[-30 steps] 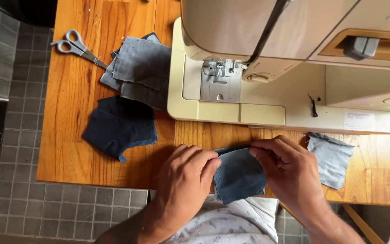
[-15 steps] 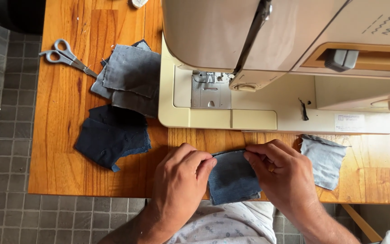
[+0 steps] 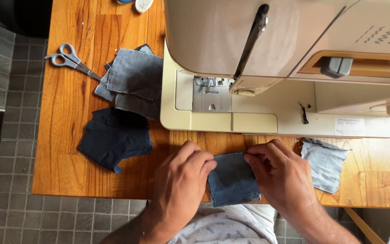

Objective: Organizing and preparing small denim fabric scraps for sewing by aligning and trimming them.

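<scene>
Got my left hand (image 3: 182, 176) and right hand (image 3: 281, 174) both pinching the top edge of a dark denim square (image 3: 232, 179) at the bench (image 3: 68, 149) front edge. Further back, denim scraps (image 3: 132, 83), scissors (image 3: 71, 59), and the sewing machine (image 3: 267, 68).

Denim square (image 3: 232, 180) lies between left hand (image 3: 181, 180) and right hand (image 3: 283, 178); sewing machine (image 3: 290, 68) behind both; fabric pile (image 3: 132, 83) beyond-left of left hand.

Wooden table (image 3: 68, 171), sewing machine (image 3: 285, 68), scissors (image 3: 71, 60), perhaps denim fabric squares (image 3: 134, 83)
</scene>
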